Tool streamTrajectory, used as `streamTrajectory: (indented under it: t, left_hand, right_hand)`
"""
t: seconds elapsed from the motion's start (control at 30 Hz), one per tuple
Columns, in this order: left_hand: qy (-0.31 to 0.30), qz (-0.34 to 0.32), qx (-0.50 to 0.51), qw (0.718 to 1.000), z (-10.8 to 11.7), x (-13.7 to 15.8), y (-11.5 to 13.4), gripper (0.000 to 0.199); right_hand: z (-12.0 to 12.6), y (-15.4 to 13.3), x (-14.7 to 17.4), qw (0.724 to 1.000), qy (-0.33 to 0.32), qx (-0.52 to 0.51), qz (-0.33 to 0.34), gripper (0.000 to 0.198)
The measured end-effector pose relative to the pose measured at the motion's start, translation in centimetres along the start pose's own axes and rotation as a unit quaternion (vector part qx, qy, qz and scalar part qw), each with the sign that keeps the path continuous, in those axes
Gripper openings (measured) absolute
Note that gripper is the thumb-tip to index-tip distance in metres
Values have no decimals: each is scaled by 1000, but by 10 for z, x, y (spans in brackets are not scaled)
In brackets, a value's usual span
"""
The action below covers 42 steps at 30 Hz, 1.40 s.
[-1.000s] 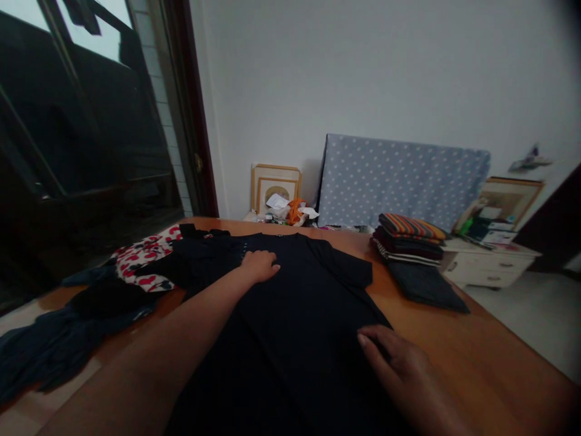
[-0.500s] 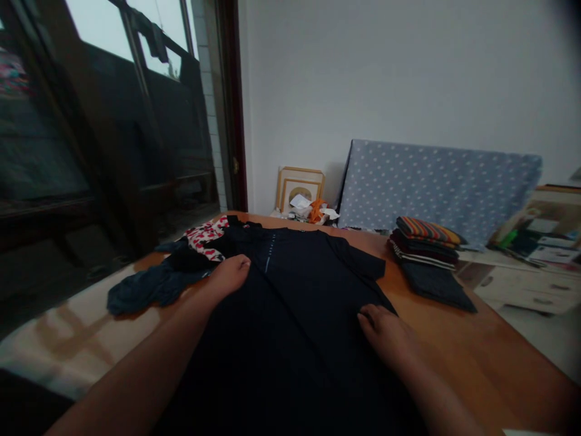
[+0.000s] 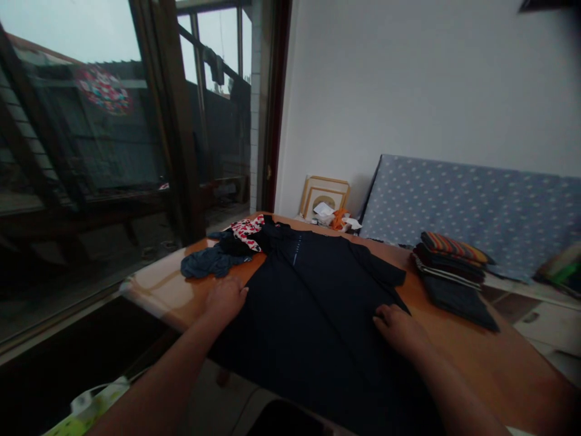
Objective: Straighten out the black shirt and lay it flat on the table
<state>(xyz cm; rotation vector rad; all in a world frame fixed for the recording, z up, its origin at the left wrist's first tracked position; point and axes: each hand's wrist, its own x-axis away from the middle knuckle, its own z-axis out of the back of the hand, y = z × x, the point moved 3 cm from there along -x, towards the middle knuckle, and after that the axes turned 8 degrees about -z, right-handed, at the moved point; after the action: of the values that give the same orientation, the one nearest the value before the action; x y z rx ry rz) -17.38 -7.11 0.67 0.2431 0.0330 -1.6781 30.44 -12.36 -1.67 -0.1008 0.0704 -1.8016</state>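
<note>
A dark navy short-sleeved shirt (image 3: pixel 313 303) lies spread on the wooden table, its lower end hanging past the near edge. At the shirt's left edge is my left hand (image 3: pixel 227 298), fingers curled and thumb side against the cloth. My right hand (image 3: pixel 399 330) has its fingers bent closed on the fabric along the right edge. Some of the fingertips are hard to see against the dark cloth. Beyond my left hand lie a crumpled grey-blue garment (image 3: pixel 206 261) and a red-and-white patterned cloth (image 3: pixel 249 230), close to the shirt's left sleeve.
A stack of folded clothes (image 3: pixel 454 257), striped on top, sits on the table (image 3: pixel 463 363) to the right. Picture frames (image 3: pixel 325 191) and a dotted blue cloth cover (image 3: pixel 454 200) stand behind. A glass door is at the left; a green-and-white object (image 3: pixel 97 402) is low at the left.
My view has turned left, showing more of the door and floor. My left hand has moved from over the shirt outward to its left edge. My right hand stays at the right edge.
</note>
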Motion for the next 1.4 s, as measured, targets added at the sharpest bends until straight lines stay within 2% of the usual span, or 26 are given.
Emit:
streamTrajectory:
  t: [0.13,0.27,0.53,0.67,0.83,0.97,1.1,1.23,1.4]
  left_hand:
    - [-15,24,2,1000,0,-1,-4,32]
    - [-27,65,17,997,4,2,-8,40]
    - [-3,37,-54,998,3,9,-6,38]
    - [-25,28,-51,998,0,8,-9,40]
    - [-6,19,-56,998,13,2,5,43]
    - [-3,-20,-58,998,21,-16,31,40]
    - [-10,-99,-25,995,16,-43,66,37]
    - [-4,-158,-2,987,-2,-69,92,38]
    - [-1,-175,14,984,-32,-89,96,38]
  right_hand:
    - [2,3,13,1000,-1,-18,15,32]
    - [2,12,28,999,28,-35,2,34]
    - [2,24,52,998,39,-42,-21,35]
    - [0,33,69,997,60,-37,-27,35]
    - [5,50,77,994,71,-60,-54,33]
    - [18,64,58,987,64,-124,-75,30]
    - [32,75,18,974,69,-183,-118,31]
    - [34,83,-34,959,67,-205,-183,33]
    - [34,94,-102,953,85,-191,-218,32]
